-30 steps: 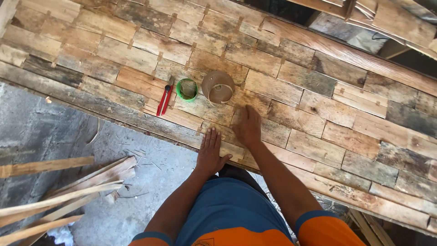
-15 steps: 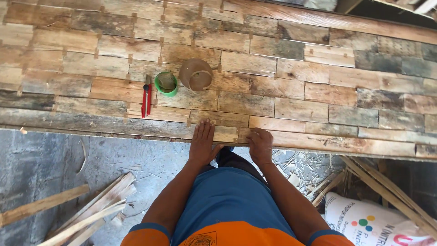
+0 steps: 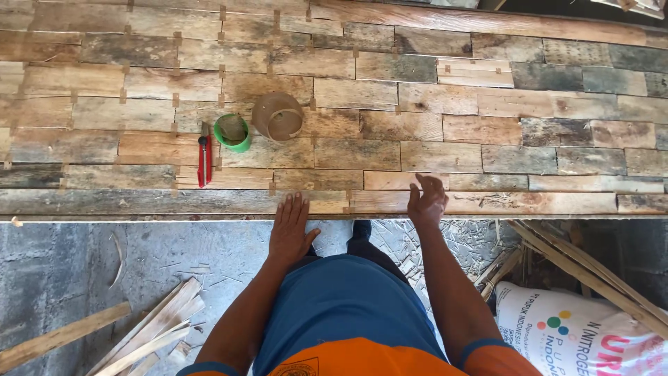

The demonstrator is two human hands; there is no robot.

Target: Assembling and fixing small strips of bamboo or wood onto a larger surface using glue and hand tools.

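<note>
- Our fingers (image 3: 292, 209) lie flat and spread, gripping nothing: the left hand (image 3: 289, 233) presses the near edge of the wooden panel (image 3: 390, 125).
- The right hand (image 3: 426, 203) hovers loosely open over a pale short plank (image 3: 390, 180) in the nearest row, just touching it.
- To seat that plank well, we judge we should steady the edge and press evenly, keeping joints flush.
- Green tape roll (image 3: 232, 132), brown tape roll (image 3: 277, 116) and red cutter (image 3: 204, 154) sit left of centre.
</note>
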